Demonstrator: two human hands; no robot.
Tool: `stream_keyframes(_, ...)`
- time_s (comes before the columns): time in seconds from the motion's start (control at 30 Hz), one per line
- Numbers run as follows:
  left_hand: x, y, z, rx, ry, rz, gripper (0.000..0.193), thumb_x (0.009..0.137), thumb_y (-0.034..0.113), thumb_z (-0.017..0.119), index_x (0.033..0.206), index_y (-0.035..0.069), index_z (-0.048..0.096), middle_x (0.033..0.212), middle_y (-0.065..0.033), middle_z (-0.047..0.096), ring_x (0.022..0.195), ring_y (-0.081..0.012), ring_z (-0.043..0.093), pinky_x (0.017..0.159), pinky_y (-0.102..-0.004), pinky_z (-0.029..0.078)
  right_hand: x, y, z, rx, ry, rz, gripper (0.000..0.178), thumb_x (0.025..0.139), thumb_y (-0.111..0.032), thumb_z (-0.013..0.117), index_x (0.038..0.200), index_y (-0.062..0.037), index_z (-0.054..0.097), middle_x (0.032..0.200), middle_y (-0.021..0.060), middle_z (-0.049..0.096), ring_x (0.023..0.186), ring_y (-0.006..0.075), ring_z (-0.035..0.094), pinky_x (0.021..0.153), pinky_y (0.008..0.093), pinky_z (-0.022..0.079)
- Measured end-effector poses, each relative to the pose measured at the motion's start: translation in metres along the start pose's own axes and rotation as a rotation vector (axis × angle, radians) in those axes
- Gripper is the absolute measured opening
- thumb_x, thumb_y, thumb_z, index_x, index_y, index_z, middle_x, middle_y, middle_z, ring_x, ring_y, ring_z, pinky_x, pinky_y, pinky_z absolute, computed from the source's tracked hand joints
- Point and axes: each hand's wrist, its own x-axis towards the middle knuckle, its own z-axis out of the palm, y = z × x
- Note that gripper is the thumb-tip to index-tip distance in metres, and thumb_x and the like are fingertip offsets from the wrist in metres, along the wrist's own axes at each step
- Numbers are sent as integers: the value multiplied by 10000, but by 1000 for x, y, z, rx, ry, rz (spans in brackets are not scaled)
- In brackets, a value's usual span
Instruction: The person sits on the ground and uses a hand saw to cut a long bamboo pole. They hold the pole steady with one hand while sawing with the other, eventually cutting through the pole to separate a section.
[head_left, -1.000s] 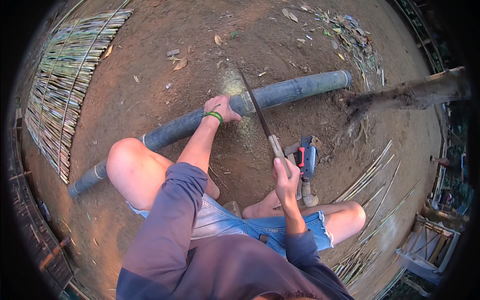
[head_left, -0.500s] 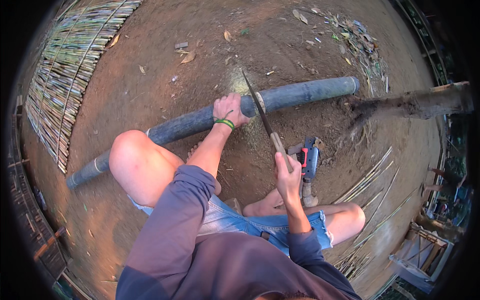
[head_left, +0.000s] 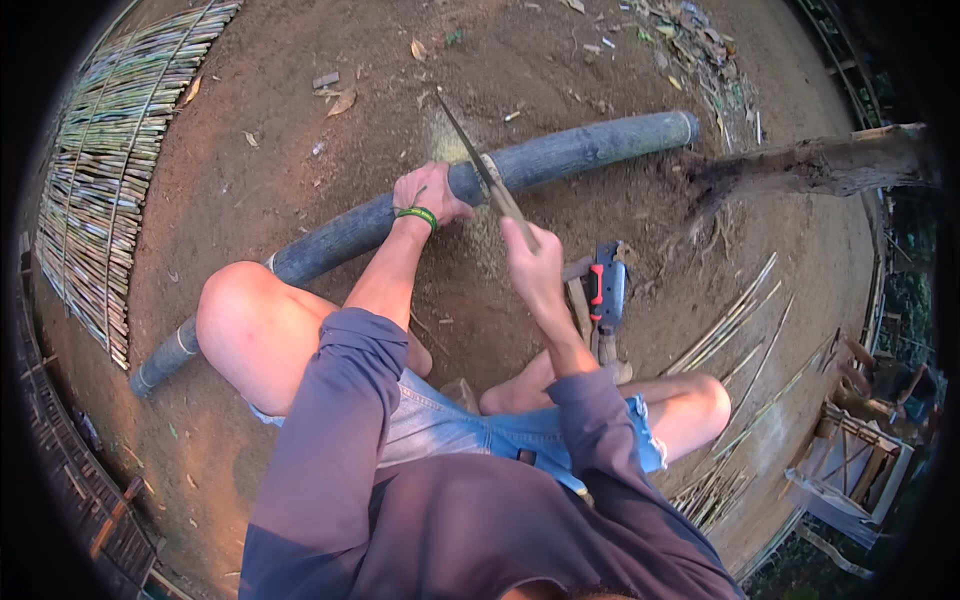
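A thick dark bamboo pole [head_left: 590,148] lies slantwise across the ground, rising toward the right. My left hand [head_left: 427,193] is clamped over its middle, fingers wrapped round the far side. In my right hand [head_left: 537,270] is the handle of a handsaw [head_left: 510,208] with a long, dark, tapering blade. The blade lies across the pole at a pale ring just right of my left hand, its tip pointing away. Pale sawdust [head_left: 488,245] covers the soil on both sides of that spot. Blade teeth are too small to see.
A dark sheath-like holder [head_left: 610,290] with a red-and-black piece lies right of my right hand. A log [head_left: 820,165] reaches in near the pole's right end. Thin sticks [head_left: 725,325] lie at the right; a lashed cane mat [head_left: 110,170] is at far left.
The saw and my right hand have moved forward and left along the cut. My left hand keeps its grip on the pole. The whole view has shifted slightly.
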Motion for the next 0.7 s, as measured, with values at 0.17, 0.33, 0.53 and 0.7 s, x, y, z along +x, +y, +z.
stream_keyframes(0.17,-9,-14,3,30,40,-33,693,563,486,934,1089,94,709,1143,-141,738,1074,-347,719,945,-460,566,-64,22,-29,37,40,-215,320,1023,-245,658,869,35,677,651,53,566,619,98,465,568,364,409)
stream_keyframes(0.33,-7,-6,8,-46,19,20,664,544,477,927,1044,99,710,1095,-146,743,1050,-366,719,925,-472,573,-10,16,2,-111,26,-177,346,1026,-271,644,871,37,669,617,102,523,591,132,474,571,375,421)
stream_keyframes(0.53,4,-9,-4,12,-11,4,681,568,489,924,1073,88,706,1084,-160,746,1052,-390,714,924,-484,568,-26,23,-1,-8,75,-214,382,1039,-281,640,827,36,649,598,67,491,598,120,453,563,360,398)
stream_keyframes(0.7,1,-20,-7,-2,-60,4,702,574,512,921,1108,90,748,1128,-173,761,1064,-360,732,936,-452,579,-40,15,-12,-67,-33,-175,302,1034,-236,632,868,12,678,706,69,635,650,157,503,601,382,423)
